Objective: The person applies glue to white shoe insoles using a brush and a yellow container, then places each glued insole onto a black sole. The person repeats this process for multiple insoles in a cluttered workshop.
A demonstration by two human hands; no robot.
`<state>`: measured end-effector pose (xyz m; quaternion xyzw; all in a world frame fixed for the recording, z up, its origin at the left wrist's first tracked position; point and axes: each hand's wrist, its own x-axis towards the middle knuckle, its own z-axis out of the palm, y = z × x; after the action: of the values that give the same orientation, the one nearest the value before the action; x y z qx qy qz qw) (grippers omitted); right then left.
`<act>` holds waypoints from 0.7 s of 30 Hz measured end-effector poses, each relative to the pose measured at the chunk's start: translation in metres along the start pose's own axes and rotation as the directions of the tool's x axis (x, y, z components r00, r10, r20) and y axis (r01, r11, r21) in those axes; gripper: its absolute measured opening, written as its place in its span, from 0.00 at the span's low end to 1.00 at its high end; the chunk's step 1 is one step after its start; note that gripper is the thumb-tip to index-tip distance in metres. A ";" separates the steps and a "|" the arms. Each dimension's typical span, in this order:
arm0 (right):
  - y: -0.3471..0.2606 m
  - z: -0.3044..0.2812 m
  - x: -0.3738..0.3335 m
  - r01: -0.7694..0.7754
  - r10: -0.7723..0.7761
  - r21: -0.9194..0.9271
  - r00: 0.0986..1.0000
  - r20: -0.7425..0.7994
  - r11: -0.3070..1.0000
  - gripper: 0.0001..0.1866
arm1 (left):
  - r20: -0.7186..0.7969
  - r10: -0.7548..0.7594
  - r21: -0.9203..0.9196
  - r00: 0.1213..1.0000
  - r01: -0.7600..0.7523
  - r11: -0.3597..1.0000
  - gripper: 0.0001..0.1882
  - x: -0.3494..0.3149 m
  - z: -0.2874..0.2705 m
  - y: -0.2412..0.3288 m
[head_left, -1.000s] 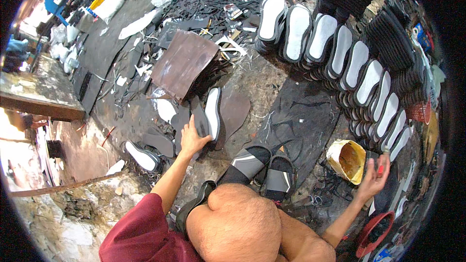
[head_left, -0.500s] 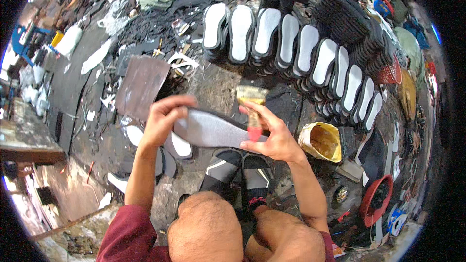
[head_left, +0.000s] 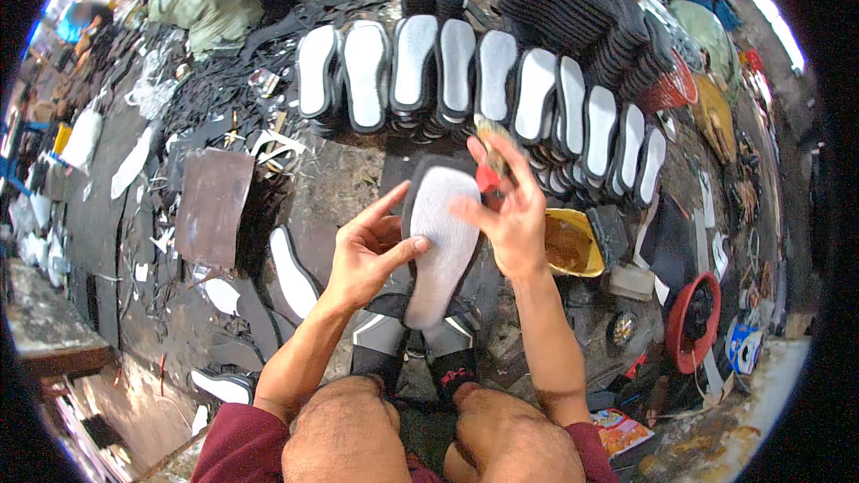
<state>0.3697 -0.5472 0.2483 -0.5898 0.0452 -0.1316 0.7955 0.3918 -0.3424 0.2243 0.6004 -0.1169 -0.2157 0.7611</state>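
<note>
My left hand (head_left: 371, 250) grips the left edge of a shoe sole (head_left: 447, 241), thumb on its pale top. The sole has a black rim and stands lengthwise in front of me, its wide end away from me, above my feet. In my right hand (head_left: 514, 224) is a brush (head_left: 489, 181) with a red handle; its head is blurred and partly hidden behind the fingers. My right thumb overlaps the sole's right side; whether it touches is unclear.
Piles of white-topped soles (head_left: 365, 80) curve across the far side, with black stacks (head_left: 559, 0) behind. A yellow-rimmed glue container (head_left: 573, 246) stands to the right, near a red basin (head_left: 693, 322). A brown sheet (head_left: 213, 206) and a loose sole (head_left: 291, 273) lie left.
The sole has turned from lying crosswise to pointing away from me. My left hand has moved right, to its side. My right hand, still holding the brush, has risen off its narrow end.
</note>
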 end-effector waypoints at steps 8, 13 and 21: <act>0.022 -0.034 0.063 0.124 -0.191 -0.206 0.920 -0.343 0.971 0.31 | 0.242 -0.425 -0.021 0.872 0.443 0.896 0.29 0.006 0.003 0.004; 0.010 -0.108 0.023 -0.061 -0.106 -0.400 0.918 -0.383 0.915 0.21 | -0.002 -0.162 0.562 0.987 0.135 0.816 0.28 0.009 0.001 -0.023; 0.004 -0.203 -0.073 -0.299 -0.108 -0.632 0.845 -0.523 0.715 0.13 | 0.217 -0.073 0.957 0.973 -0.197 0.214 0.28 -0.013 -0.029 -0.152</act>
<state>0.2540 -0.7150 0.1770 -0.7807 0.3379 -0.2176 0.4785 0.3646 -0.3395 0.0711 0.9115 -0.3315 -0.1272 0.2077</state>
